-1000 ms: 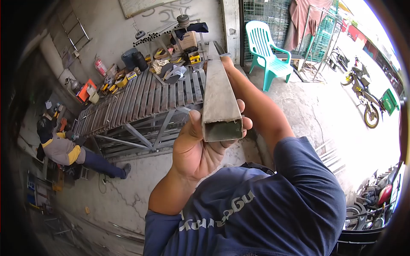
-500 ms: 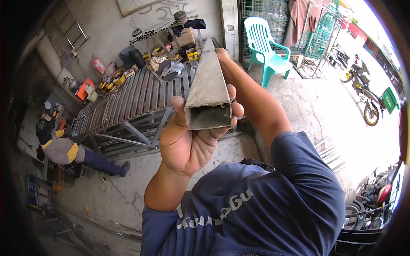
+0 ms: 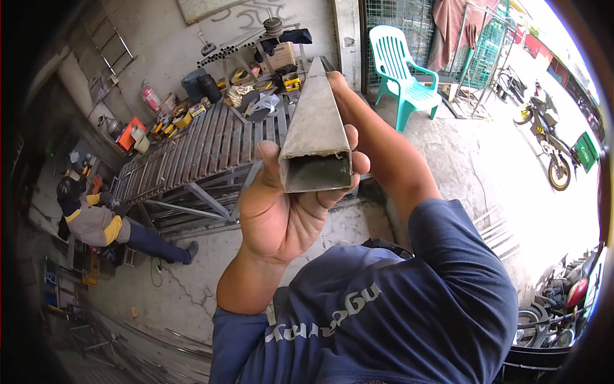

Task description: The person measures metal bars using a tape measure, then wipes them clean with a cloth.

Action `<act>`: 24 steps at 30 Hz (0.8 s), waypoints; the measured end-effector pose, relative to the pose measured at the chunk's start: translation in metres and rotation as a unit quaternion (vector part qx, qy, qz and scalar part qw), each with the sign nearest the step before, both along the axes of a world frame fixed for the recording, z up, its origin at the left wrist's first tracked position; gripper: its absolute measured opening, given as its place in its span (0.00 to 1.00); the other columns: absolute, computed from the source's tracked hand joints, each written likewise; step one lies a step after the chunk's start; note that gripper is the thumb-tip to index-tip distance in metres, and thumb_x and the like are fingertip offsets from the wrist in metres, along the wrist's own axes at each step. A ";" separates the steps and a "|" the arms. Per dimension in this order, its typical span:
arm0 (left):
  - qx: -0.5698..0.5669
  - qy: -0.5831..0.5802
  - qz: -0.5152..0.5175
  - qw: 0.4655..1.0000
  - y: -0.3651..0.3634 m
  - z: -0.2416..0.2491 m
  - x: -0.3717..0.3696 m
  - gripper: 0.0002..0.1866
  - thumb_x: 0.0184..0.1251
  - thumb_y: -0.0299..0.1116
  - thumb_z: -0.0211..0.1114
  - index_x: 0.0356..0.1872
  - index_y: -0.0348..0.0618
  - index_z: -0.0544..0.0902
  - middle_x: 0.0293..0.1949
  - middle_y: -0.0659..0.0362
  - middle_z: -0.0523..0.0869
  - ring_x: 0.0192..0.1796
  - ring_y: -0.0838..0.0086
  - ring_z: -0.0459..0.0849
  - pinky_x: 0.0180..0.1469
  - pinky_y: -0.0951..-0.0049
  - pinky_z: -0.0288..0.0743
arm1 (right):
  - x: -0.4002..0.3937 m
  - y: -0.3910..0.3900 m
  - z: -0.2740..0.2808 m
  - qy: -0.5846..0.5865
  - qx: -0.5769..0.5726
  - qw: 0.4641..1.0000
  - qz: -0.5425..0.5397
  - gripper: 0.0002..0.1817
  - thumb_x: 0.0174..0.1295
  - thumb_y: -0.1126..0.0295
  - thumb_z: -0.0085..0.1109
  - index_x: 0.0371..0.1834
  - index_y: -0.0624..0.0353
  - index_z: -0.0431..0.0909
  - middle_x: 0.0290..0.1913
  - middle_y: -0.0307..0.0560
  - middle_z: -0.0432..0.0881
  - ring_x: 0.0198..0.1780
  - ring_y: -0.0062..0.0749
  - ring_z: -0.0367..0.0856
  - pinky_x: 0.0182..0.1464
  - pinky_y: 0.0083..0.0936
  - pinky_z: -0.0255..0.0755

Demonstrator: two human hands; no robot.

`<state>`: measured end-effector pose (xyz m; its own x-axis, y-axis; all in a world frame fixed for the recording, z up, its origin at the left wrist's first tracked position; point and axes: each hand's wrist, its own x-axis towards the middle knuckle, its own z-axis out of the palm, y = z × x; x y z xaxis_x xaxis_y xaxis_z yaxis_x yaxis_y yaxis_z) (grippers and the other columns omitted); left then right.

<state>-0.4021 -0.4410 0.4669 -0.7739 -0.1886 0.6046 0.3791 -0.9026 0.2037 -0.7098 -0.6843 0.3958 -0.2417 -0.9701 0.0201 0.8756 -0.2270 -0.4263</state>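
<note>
A long grey rectangular steel tube (image 3: 313, 128) points away from me, its open hollow end close to the camera. My left hand (image 3: 281, 211) cups that near end from below, thumb on the left side and fingers curled round the right. My right hand (image 3: 337, 86) reaches out along the tube and holds it near the far end; most of that hand is hidden behind the tube.
Below stands a metal rack table (image 3: 204, 153) of parallel bars with tools and boxes at its far end. A person in a grey and yellow jacket (image 3: 96, 221) crouches at left. A green plastic chair (image 3: 403, 70) stands at upper right, motorcycles (image 3: 556, 144) beyond.
The tube's near end swung left and slightly up from a second ago, then settled a little lower and to the right. Both hands kept their hold.
</note>
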 end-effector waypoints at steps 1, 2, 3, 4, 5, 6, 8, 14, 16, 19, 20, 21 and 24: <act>-0.003 0.000 0.001 1.000 0.000 0.000 0.000 0.51 0.86 0.47 0.61 0.81 0.19 0.37 0.79 0.26 0.54 0.78 0.31 0.69 0.82 0.42 0.72 | -0.003 -0.006 -0.004 -0.012 0.016 1.000 -0.012 0.25 0.82 0.63 0.31 0.63 0.67 0.77 0.49 0.65 0.86 0.45 0.57 0.87 0.54 0.59 0.84; 0.007 -0.014 0.010 1.000 0.003 0.001 0.001 0.48 0.86 0.48 0.59 0.81 0.19 0.42 0.79 0.26 0.58 0.78 0.31 0.70 0.80 0.42 0.74 | -0.002 -0.005 -0.004 -0.024 0.031 0.999 -0.024 0.25 0.81 0.63 0.31 0.62 0.68 0.77 0.49 0.65 0.86 0.45 0.57 0.87 0.54 0.59 0.84; 0.016 -0.027 0.017 0.999 0.008 0.003 0.004 0.45 0.87 0.50 0.56 0.81 0.19 0.47 0.79 0.27 0.61 0.77 0.30 0.71 0.78 0.43 0.77 | -0.002 -0.004 -0.002 -0.036 0.046 0.998 -0.036 0.25 0.81 0.64 0.32 0.62 0.68 0.77 0.49 0.65 0.86 0.45 0.57 0.87 0.55 0.59 0.84; 0.026 -0.041 0.025 0.998 0.010 0.005 0.005 0.43 0.87 0.52 0.53 0.81 0.20 0.52 0.79 0.27 0.65 0.77 0.30 0.72 0.77 0.43 0.79 | -0.002 -0.002 -0.001 -0.038 0.034 0.998 -0.025 0.25 0.81 0.64 0.32 0.62 0.67 0.77 0.50 0.65 0.86 0.45 0.57 0.87 0.55 0.59 0.84; 0.023 -0.040 0.024 0.999 0.010 0.006 0.005 0.43 0.88 0.52 0.53 0.81 0.20 0.52 0.78 0.27 0.65 0.77 0.30 0.72 0.77 0.43 0.79 | -0.002 0.002 0.000 -0.039 0.024 0.999 -0.013 0.25 0.80 0.64 0.32 0.62 0.67 0.77 0.50 0.65 0.86 0.45 0.57 0.87 0.55 0.58 0.84; 0.020 -0.039 0.023 0.999 0.009 0.007 0.005 0.43 0.88 0.52 0.53 0.81 0.20 0.53 0.78 0.27 0.65 0.76 0.30 0.73 0.77 0.44 0.79 | 0.000 0.005 0.000 -0.041 0.014 0.999 -0.001 0.24 0.80 0.64 0.32 0.62 0.67 0.78 0.50 0.65 0.86 0.45 0.58 0.87 0.55 0.58 0.84; 0.010 -0.047 0.033 0.998 0.008 0.005 0.008 0.42 0.88 0.52 0.52 0.81 0.20 0.54 0.78 0.28 0.66 0.75 0.31 0.74 0.76 0.44 0.80 | 0.002 0.001 -0.002 -0.019 0.037 0.999 -0.016 0.24 0.80 0.63 0.33 0.61 0.66 0.77 0.50 0.65 0.85 0.45 0.58 0.87 0.54 0.59 0.84; -0.058 -0.185 0.119 0.974 0.021 -0.019 0.062 0.34 0.87 0.41 0.52 0.79 0.21 0.58 0.70 0.31 0.74 0.63 0.41 0.87 0.64 0.49 0.85 | 0.029 0.019 -0.053 -0.029 0.078 0.996 0.023 0.23 0.83 0.57 0.36 0.59 0.64 0.74 0.43 0.61 0.83 0.39 0.56 0.87 0.44 0.60 0.85; -0.129 -0.255 0.171 0.943 0.023 -0.035 0.086 0.37 0.83 0.41 0.58 0.78 0.20 0.59 0.66 0.34 0.75 0.57 0.45 0.89 0.57 0.54 0.86 | 0.052 0.021 -0.078 -0.025 0.119 0.993 0.009 0.25 0.85 0.52 0.36 0.60 0.64 0.74 0.43 0.60 0.83 0.39 0.56 0.87 0.44 0.59 0.85; -0.141 -0.365 0.251 0.885 0.034 -0.053 0.115 0.42 0.75 0.44 0.66 0.75 0.16 0.60 0.61 0.33 0.76 0.42 0.51 0.91 0.44 0.60 0.87 | 0.097 0.038 -0.101 -0.014 0.158 0.987 -0.014 0.30 0.87 0.45 0.34 0.60 0.63 0.73 0.43 0.60 0.83 0.40 0.57 0.87 0.45 0.59 0.86; -0.130 -0.399 0.278 0.864 0.036 -0.058 0.123 0.45 0.72 0.45 0.68 0.73 0.14 0.61 0.60 0.32 0.76 0.37 0.54 0.91 0.40 0.62 0.87 | 0.104 0.033 -0.117 -0.022 0.148 0.989 -0.004 0.31 0.87 0.44 0.34 0.60 0.63 0.73 0.43 0.61 0.83 0.40 0.58 0.87 0.45 0.59 0.86; -0.130 -0.404 0.290 0.858 0.034 -0.066 0.133 0.45 0.72 0.45 0.68 0.73 0.14 0.61 0.59 0.31 0.77 0.35 0.55 0.91 0.37 0.63 0.86 | 0.118 0.038 -0.118 -0.029 0.138 0.990 0.004 0.32 0.87 0.42 0.33 0.61 0.63 0.73 0.43 0.61 0.83 0.40 0.58 0.87 0.46 0.59 0.86; -0.121 -0.426 0.329 0.834 0.026 -0.091 0.164 0.47 0.71 0.48 0.67 0.74 0.14 0.60 0.57 0.28 0.78 0.27 0.60 0.89 0.25 0.70 0.82 | 0.139 0.039 -0.133 0.004 0.167 0.986 0.028 0.28 0.88 0.47 0.36 0.67 0.62 0.72 0.56 0.62 0.83 0.55 0.59 0.86 0.58 0.61 0.83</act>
<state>-0.2382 -0.4151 0.3755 -0.7190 -0.6944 -0.0304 0.4004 -0.4495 0.7985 -0.5710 -0.6457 0.2629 -0.1877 -0.9352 -0.3001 0.8795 -0.0240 -0.4753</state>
